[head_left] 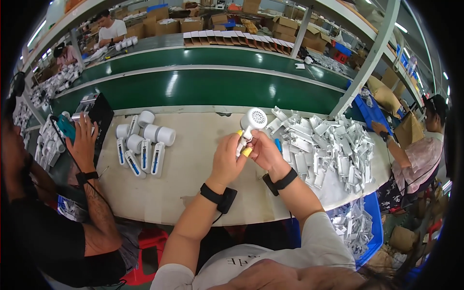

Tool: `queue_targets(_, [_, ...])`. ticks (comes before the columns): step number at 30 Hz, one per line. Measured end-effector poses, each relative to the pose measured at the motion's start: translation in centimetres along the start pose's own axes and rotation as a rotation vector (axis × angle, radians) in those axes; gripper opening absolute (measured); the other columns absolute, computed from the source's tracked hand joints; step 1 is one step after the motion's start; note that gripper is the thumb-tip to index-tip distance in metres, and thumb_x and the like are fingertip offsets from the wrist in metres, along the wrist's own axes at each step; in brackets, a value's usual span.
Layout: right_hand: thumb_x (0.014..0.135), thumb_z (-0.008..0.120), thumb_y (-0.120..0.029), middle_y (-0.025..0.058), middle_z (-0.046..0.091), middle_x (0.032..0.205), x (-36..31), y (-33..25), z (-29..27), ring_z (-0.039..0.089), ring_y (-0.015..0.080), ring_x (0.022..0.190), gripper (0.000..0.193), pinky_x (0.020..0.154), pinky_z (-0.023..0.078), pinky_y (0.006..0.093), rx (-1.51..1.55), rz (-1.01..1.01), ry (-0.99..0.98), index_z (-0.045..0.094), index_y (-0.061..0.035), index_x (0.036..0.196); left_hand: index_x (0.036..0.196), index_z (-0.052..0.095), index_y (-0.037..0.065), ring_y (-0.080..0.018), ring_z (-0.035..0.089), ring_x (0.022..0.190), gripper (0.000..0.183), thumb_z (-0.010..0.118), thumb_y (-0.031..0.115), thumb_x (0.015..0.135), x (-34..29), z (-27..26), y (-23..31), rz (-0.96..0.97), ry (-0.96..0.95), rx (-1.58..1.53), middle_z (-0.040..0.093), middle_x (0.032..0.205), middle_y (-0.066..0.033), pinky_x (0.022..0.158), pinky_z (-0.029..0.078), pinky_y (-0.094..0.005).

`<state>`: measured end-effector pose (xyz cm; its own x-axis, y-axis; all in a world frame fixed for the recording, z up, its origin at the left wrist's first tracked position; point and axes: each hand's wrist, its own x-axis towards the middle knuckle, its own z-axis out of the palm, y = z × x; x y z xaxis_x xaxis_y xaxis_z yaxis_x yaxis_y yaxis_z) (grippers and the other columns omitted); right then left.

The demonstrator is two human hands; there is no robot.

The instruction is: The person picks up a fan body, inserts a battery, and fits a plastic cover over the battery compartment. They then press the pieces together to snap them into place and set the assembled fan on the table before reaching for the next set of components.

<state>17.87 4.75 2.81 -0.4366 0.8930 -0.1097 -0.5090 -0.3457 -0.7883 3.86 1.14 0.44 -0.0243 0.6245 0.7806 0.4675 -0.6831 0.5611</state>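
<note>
Our left hand [227, 157] and right hand [265, 151] both grasp white handheld device [250, 123], raised above cream table [193, 169]. Pile of white plastic parts [324, 145] just right; finished units [142, 142] left. Green conveyor [203, 89] beyond table; cardboard boxes [193, 24] behind; co-workers around us.

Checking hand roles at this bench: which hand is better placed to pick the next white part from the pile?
Likely the right hand: it sits beside the pile of white parts; the left hand, farther off, shares the white device.
</note>
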Motion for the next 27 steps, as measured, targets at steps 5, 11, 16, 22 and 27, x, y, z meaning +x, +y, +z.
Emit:
queue_targets(5, [0.086,0.057,-0.025,0.0021,0.056,0.096,-2.6,0.2,-2.4,0.052,0.0092,0.078,0.033,0.067,0.041,0.0237,-0.172,-0.142,-0.025,0.05,-0.0072,0.112,0.103,0.052,-0.002,-0.0177,0.056,0.083,0.019,0.054,0.004,0.085,-0.5,-0.1,-1.1,-0.204,-0.021,-0.271,0.057,0.094,-0.0115,0.074,0.045,-0.0284])
queue_targets(11, [0.091,0.048,-0.037,0.0069,0.058,0.105,-4.1,-0.8,-4.4,0.06,0.0173,0.09,0.04,0.068,0.045,0.0262,0.083,-0.121,-0.054,0.047,-0.0078,0.118,0.103,0.055,0.0,-0.0117,0.058,0.083,0.017,0.053,0.01,0.089,-1.2,0.4,-0.9,-0.514,-0.08,-0.726,0.059,0.093,-0.0063,0.073,0.048,-0.0237])
queue_targets(16, [0.091,0.047,-0.035,0.0122,0.058,0.106,-4.2,-0.9,-4.6,0.061,0.0208,0.09,0.04,0.071,0.049,0.0313,0.07,-0.046,0.007,0.047,-0.0035,0.117,0.11,0.051,0.002,-0.0183,0.061,0.086,0.03,0.042,0.026,0.095,-1.1,0.8,0.6,-0.914,-0.093,-1.13,0.059,0.097,-0.0101,0.075,0.051,-0.0298])
queue_targets(22, [0.086,0.053,-0.023,0.0147,0.057,0.108,-4.3,-0.8,-4.2,0.061,0.0231,0.092,0.042,0.079,0.05,0.0337,0.128,-0.007,0.019,0.045,-0.0007,0.121,0.112,0.047,0.0,-0.0255,0.063,0.087,0.035,0.041,0.029,0.093,-0.8,0.4,1.0,-1.062,-0.178,-1.374,0.061,0.095,-0.0125,0.072,0.053,-0.0355])
queue_targets(27, [0.075,0.063,-0.006,0.0088,0.055,0.113,-4.2,-1.3,-4.1,0.058,0.0185,0.098,0.057,0.086,0.047,0.0313,-0.113,-0.313,-0.086,0.04,-0.0015,0.128,0.108,0.046,0.0,-0.0219,0.062,0.073,0.029,0.046,0.019,0.088,-0.3,-0.1,0.6,-1.079,-0.513,-1.068,0.06,0.088,-0.0124,0.063,0.052,-0.0332])
